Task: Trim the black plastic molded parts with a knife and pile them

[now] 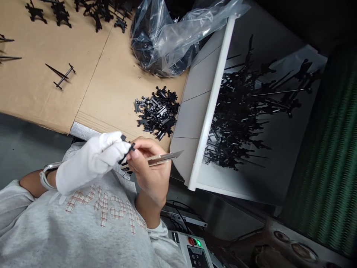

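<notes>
Finding: small black part (132,147) under a two-sided pinch

The gloved left hand (96,158) is closed at the fingertips on the part's one side. The bare right hand (150,169) is curled, thumb and forefinger against the other side, with a slim metal tool (164,158) lying across it, pointed end outward. The part sits between them, just off the near edge of the cardboard-covered counter (111,89), near a pile of black pieces (158,113). Whether the tool's inner end meets the part cannot be told.

Recommended: pinch firmly but lightly, since thin plastic would likely snap; turn the part with fingertips only; hold the tool's point clear of the white bin (208,123).
</notes>
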`<state>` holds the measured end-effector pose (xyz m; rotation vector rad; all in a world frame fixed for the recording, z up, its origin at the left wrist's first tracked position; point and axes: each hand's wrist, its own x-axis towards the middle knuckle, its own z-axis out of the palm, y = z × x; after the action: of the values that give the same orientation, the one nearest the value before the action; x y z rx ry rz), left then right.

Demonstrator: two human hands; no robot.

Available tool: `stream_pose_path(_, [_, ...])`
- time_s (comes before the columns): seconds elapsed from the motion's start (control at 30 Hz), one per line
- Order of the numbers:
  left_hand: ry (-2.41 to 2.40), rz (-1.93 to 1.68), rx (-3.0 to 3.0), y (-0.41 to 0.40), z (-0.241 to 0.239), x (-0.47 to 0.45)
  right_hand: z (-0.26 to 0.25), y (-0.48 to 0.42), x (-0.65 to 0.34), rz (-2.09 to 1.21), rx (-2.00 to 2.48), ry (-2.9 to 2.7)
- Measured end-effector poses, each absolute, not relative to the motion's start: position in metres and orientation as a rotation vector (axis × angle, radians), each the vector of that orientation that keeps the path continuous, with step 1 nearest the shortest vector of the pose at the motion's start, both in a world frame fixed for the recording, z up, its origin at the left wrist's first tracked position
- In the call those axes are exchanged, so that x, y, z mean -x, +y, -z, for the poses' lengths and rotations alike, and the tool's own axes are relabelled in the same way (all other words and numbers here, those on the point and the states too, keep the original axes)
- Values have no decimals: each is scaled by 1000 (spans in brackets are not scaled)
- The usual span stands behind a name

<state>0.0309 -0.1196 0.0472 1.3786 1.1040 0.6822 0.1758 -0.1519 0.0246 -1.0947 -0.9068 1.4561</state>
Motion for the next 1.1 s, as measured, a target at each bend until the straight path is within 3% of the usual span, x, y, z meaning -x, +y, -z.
stream_pose_path(0.57, [1129, -740, -1268, -118, -52, -34, -24, -153, -174, -1513, 1052, -881])
stream_pose_path(0.93, [1247, -790, -1537, -125, -49, -31, -31, -153, -183, -1552, 1116, -831])
stream_pose_path(1.1, [922, -675, -1201, -125, -41, -15, -29, -150, -178, -1424, 977, -781])
